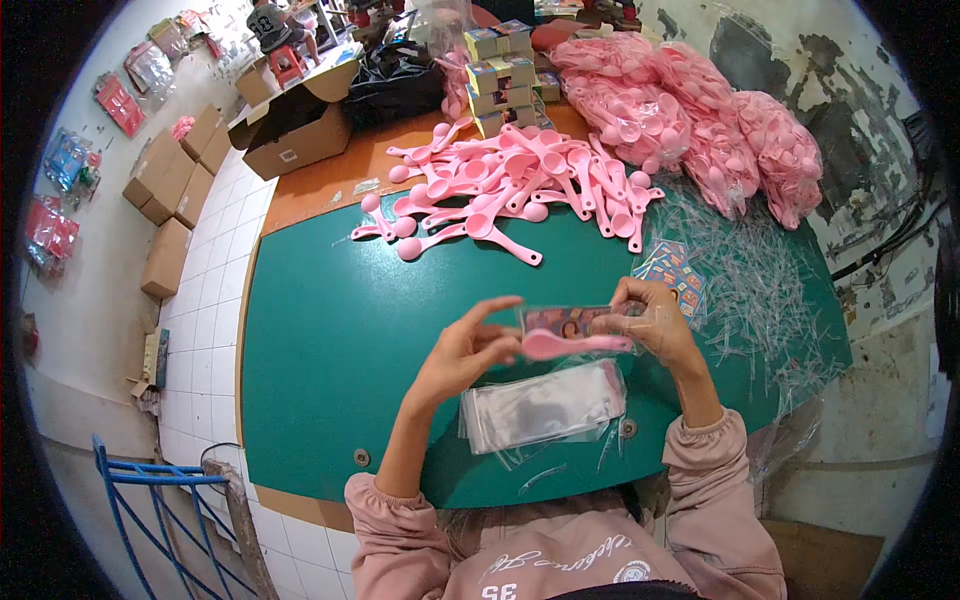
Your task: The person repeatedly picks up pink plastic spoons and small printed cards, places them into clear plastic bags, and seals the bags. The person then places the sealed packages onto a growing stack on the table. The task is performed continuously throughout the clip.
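Note:
In front of me, above the green tabletop, a pink spoon lies lengthwise against a small printed card. Clear plastic seems to surround them, though blur hides its edges. My right hand pinches the right end of this packet, near the spoon's handle. At the opposite end is my left hand, its thumb and fingers apart beside the spoon's bowl; whether they touch it I cannot tell. Just below lies a stack of clear plastic bags. Several loose printed cards are spread beyond my right hand.
A heap of pink spoons covers the table's far part. Bulging bags of spoons line the back right, near stacked card bundles. Clear plastic strips litter the right side. An open cardboard box stands at the far left.

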`<action>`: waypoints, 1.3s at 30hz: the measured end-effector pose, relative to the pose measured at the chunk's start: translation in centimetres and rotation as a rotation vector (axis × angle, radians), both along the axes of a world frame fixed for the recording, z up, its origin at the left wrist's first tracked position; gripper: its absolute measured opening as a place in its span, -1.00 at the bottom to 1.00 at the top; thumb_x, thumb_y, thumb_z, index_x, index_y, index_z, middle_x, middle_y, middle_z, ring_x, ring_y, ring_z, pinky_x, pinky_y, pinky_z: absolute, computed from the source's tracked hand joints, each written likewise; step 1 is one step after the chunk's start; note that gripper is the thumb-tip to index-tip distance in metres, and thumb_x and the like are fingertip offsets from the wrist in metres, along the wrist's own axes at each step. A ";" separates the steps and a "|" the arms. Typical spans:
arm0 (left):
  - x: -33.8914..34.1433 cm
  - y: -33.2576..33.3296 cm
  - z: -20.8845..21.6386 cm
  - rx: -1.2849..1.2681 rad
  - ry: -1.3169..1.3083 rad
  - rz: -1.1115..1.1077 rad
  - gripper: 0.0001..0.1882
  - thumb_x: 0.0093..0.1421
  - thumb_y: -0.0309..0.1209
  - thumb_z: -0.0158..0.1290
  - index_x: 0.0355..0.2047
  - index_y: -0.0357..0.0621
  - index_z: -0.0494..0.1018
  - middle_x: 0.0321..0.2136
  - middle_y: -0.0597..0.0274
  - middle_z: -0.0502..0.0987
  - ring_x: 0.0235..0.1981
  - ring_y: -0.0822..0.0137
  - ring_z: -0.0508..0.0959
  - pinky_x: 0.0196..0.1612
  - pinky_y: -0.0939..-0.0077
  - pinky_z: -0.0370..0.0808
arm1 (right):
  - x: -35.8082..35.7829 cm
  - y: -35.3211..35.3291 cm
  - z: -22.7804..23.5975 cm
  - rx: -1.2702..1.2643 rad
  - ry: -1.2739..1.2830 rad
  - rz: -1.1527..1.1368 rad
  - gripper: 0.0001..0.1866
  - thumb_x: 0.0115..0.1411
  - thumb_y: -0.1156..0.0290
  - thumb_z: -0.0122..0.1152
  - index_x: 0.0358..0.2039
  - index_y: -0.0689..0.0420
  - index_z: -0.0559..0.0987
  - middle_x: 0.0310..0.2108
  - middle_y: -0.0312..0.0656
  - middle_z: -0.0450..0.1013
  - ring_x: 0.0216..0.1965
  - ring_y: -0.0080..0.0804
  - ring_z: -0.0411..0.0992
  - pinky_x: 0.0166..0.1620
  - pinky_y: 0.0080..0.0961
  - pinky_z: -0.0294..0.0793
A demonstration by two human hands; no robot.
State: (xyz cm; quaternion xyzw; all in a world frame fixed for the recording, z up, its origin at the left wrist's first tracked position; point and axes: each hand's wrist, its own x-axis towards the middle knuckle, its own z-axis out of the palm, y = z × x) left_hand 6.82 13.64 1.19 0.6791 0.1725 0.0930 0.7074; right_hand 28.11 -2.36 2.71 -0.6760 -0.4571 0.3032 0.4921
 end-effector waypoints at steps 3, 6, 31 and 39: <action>-0.1 -1.2 -0.4 0.076 -0.012 0.220 -0.47 0.24 -0.39 -0.16 0.17 -0.08 -0.07 -0.21 -0.01 0.46 -0.21 0.28 0.50 -0.20 0.44 0.47 | -1.8 0.1 2.1 0.036 -0.142 -0.162 -0.80 -0.08 0.43 0.27 -0.42 0.22 0.53 -0.57 -0.27 0.44 -0.51 -0.56 0.38 -0.42 -0.62 0.35; -0.2 -4.2 0.2 -0.266 0.009 0.170 -0.44 0.29 -0.31 -0.27 0.20 -0.01 -0.26 -0.16 -0.10 0.42 -0.15 0.16 0.48 -0.13 0.33 0.45 | -3.2 -0.4 2.8 0.010 -0.313 0.151 -0.73 -0.09 0.46 0.25 -0.31 0.19 0.50 -0.42 -0.16 0.45 -0.36 -0.33 0.44 -0.29 -0.49 0.41; -1.3 -6.9 0.2 -0.525 0.137 0.112 -0.42 0.23 -0.39 -0.13 0.21 -0.10 -0.09 -0.24 0.03 0.47 -0.21 0.33 0.50 -0.11 0.46 0.43 | -9.1 -2.5 0.8 0.080 -0.941 0.263 -0.82 -0.09 0.45 0.13 -0.45 0.21 0.39 -0.44 -0.12 0.27 -0.29 -0.21 0.30 -0.28 -0.36 0.29; -0.2 -7.3 -0.2 -0.245 0.144 0.125 -0.54 0.14 -0.58 -0.08 0.06 -0.19 0.13 -0.48 0.16 0.53 -0.44 0.46 0.52 -0.28 0.63 0.45 | -7.3 -2.8 1.6 0.080 -0.579 0.445 -0.84 -0.06 0.43 0.17 -0.48 0.18 0.41 -0.46 -0.16 0.29 -0.33 -0.22 0.32 -0.25 -0.42 0.29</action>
